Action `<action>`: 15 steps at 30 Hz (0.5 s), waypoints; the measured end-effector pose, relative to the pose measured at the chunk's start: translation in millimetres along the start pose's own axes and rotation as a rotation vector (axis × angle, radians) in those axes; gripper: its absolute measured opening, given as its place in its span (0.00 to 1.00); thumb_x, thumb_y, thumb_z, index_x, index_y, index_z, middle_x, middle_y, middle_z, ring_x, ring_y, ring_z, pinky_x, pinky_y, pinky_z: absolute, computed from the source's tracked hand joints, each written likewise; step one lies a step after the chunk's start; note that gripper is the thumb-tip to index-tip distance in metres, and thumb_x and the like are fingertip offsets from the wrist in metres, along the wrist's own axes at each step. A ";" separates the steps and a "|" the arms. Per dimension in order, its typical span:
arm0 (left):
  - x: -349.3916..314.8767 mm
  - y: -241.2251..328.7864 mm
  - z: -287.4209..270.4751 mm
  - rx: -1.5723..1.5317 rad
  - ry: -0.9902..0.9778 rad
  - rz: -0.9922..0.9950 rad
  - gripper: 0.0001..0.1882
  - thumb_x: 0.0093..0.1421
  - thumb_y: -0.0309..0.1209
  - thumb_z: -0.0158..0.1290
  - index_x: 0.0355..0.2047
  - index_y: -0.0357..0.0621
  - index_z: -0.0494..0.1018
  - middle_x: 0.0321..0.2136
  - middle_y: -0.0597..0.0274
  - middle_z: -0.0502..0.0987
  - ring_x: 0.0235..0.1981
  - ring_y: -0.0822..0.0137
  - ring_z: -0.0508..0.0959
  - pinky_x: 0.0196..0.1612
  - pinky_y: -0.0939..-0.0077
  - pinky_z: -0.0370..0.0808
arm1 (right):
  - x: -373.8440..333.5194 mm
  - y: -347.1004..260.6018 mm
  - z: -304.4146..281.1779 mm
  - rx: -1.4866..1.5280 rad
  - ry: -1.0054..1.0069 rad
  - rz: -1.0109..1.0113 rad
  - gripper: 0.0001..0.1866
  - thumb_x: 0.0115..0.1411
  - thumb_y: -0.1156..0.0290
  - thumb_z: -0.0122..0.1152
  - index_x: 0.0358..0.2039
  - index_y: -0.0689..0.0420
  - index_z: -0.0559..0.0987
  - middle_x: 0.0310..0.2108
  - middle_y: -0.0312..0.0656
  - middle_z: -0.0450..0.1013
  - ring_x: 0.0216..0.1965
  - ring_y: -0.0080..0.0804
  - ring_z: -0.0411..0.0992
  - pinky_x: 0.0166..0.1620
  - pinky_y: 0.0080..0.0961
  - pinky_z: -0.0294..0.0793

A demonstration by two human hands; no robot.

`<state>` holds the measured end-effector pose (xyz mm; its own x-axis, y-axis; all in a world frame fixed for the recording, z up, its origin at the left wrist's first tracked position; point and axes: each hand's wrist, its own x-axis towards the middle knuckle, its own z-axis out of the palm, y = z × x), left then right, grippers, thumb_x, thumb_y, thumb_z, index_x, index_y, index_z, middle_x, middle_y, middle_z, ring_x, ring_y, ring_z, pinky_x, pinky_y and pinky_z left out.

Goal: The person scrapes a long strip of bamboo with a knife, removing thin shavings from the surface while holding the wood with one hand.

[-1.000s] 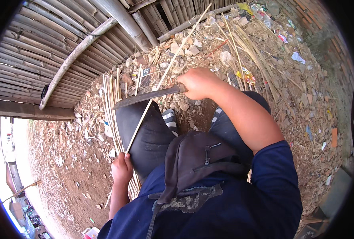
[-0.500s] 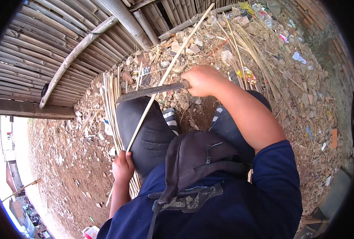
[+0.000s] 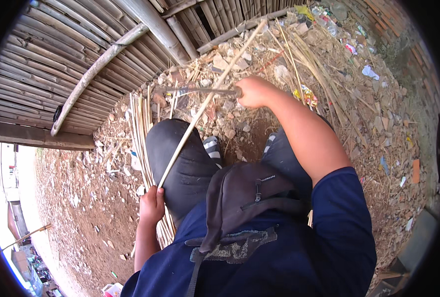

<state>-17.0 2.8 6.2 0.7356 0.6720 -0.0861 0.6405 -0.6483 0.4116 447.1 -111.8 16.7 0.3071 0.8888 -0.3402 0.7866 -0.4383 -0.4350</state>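
My left hand (image 3: 152, 204) is closed round the near end of a long pale bamboo strip (image 3: 182, 139), beside my left thigh. The strip slants up and away to the right, passing over my left knee. My right hand (image 3: 255, 92) grips the handle of a long-bladed knife (image 3: 192, 90). Its thin dark blade points left and crosses the strip well beyond the knee, seen nearly edge-on. Whether the blade touches the strip I cannot tell. A bundle of bamboo strips (image 3: 138, 129) lies along the outer side of my left leg.
A bamboo slat wall (image 3: 56, 59) with thick poles rises at the far left. Stones and litter cover the ground ahead, with more dry strips (image 3: 313, 62) at the far right. A brick wall (image 3: 423, 64) bounds the right. A dark bag (image 3: 244, 198) rests on my lap.
My right hand has carried the knife slightly away from me, farther along the strip, and the blade has turned to a thinner profile. The strip's far end has dipped slightly; my left hand stays put.
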 end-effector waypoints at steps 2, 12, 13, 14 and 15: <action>2.8 0.9 -0.6 -0.010 0.004 0.010 0.20 0.72 0.39 0.46 0.26 0.39 0.65 0.16 0.42 0.73 0.22 0.37 0.76 0.26 0.46 0.70 | 8.3 23.2 -1.3 0.050 0.235 0.103 0.12 0.53 0.68 0.61 0.38 0.53 0.83 0.33 0.49 0.80 0.41 0.44 0.79 0.47 0.42 0.78; 7.2 -8.1 3.0 -0.050 -0.067 -0.030 0.20 0.73 0.41 0.42 0.29 0.37 0.68 0.18 0.40 0.73 0.24 0.35 0.75 0.28 0.45 0.68 | -32.1 -12.2 -25.8 0.109 0.182 -0.071 0.14 0.54 0.64 0.65 0.39 0.57 0.82 0.36 0.51 0.80 0.40 0.46 0.79 0.47 0.41 0.78; 5.4 -6.9 7.3 -0.072 -0.048 -0.017 0.21 0.73 0.42 0.41 0.31 0.37 0.69 0.19 0.39 0.74 0.25 0.35 0.76 0.28 0.45 0.68 | -38.2 -5.3 -34.3 0.303 0.378 -0.126 0.13 0.55 0.65 0.66 0.37 0.59 0.81 0.29 0.45 0.78 0.35 0.42 0.78 0.41 0.39 0.76; 5.5 -5.6 6.4 -0.041 -0.021 -0.014 0.22 0.73 0.43 0.39 0.31 0.37 0.70 0.20 0.40 0.74 0.26 0.35 0.76 0.28 0.46 0.68 | -45.5 1.7 -44.7 0.493 0.576 -0.183 0.12 0.55 0.66 0.67 0.35 0.61 0.80 0.23 0.40 0.76 0.29 0.39 0.76 0.35 0.37 0.75; 3.2 -7.4 8.2 -0.062 0.001 -0.014 0.23 0.74 0.43 0.39 0.30 0.37 0.69 0.19 0.40 0.74 0.25 0.35 0.76 0.28 0.46 0.68 | -59.2 3.0 -66.9 0.810 0.495 -0.257 0.10 0.57 0.65 0.65 0.30 0.60 0.79 0.21 0.38 0.73 0.27 0.36 0.74 0.34 0.36 0.75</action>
<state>-17.5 6.7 -4.5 0.7264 0.6812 -0.0912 0.6358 -0.6157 0.4655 467.1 -156.8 91.3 0.5129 0.8448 0.1522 0.3128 -0.0188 -0.9496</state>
